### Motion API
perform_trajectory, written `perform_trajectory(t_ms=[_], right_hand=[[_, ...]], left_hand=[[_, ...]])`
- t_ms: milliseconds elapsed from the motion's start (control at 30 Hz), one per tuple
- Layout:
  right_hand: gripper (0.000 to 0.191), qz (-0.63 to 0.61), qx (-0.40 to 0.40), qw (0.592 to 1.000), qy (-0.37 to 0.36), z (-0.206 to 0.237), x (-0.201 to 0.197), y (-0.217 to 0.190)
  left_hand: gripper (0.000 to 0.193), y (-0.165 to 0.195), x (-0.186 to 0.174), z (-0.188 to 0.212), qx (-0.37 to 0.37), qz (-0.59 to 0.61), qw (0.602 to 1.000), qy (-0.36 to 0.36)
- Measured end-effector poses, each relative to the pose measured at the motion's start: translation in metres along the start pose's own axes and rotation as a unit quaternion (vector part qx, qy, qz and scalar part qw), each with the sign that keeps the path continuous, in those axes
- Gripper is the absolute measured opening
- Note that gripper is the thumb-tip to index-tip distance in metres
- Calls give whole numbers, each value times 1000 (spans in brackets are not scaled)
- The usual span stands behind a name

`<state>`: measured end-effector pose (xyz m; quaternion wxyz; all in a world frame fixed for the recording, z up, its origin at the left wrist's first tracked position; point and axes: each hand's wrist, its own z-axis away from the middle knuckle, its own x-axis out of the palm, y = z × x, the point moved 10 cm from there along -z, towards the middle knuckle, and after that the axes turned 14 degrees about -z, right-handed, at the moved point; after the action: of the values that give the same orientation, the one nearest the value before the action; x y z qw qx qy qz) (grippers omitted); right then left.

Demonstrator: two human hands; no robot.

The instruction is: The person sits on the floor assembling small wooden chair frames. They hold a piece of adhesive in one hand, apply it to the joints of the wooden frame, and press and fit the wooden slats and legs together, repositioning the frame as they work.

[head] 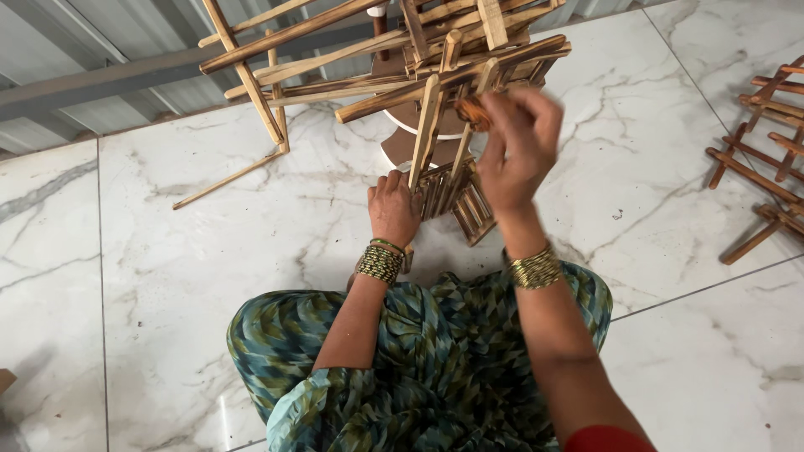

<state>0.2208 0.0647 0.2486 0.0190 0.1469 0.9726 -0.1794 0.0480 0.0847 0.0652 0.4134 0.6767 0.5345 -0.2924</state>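
Observation:
A wooden stick frame (pixel 394 59) stands on the white marble floor in front of me, built of many crossed brown slats. My left hand (pixel 392 208) rests low against it, fingers closed around an upright slat near a small slatted wooden piece (pixel 456 201). My right hand (pixel 519 146) is raised and blurred, pinching a small orange-brown object (pixel 473 113) against the frame's upper bars. Both wrists wear stacks of thin bangles. My lap, in green patterned cloth (pixel 419 360), fills the bottom of the view.
A second wooden slat frame (pixel 766 159) lies on the floor at the right edge. A loose thin stick (pixel 226 180) leans out to the left. A corrugated metal wall (pixel 84 75) runs along the back. Tile seams cross the floor.

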Motion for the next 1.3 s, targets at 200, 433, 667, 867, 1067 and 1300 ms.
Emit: perform_trajectory(t_ms=[200,433,667,867,1067,1300], right_hand=[[16,68,-16,997,-41,9,15,15],[19,58,218,964,-144,114,37,69],[31,-47,300,943,-140,106,6,107],[5,94,271,923,-257,98,50,129],[9,-53,290,913,-282,98,66,141],[18,143,219,909,-323,102,19,135]], left_hand=[[44,-1,4,-3,-6,1,1000,-22],[40,-5,5,-6,-10,8,1000,-23],[40,-3,4,-5,-6,13,1000,-16],[40,-2,3,0,9,13,1000,-18],[37,-2,9,-3,-6,-14,999,-49],[42,0,5,-6,-15,-27,999,-21]])
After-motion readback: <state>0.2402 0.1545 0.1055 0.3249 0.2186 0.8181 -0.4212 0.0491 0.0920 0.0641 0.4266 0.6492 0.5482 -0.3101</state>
